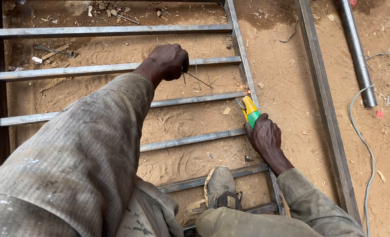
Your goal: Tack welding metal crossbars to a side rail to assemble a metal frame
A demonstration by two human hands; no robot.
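Observation:
A steel frame point(243, 66) with several cross bars lies flat on sandy ground. My right hand point(265, 136) grips a yellow and green welding electrode holder point(249, 111), whose tip touches the joint where a cross bar point(195, 101) meets the frame's long rail. My left hand point(168, 61) is closed on thin welding rods point(198, 79) that hang down over the bars. My shoe point(219, 184) rests on a lower cross bar.
A second steel rail point(322, 105) runs parallel on the right. A round pipe point(357, 52) lies at the upper right, with a grey cable point(368, 149) curving down the right side. Scraps and stones litter the sand at the top.

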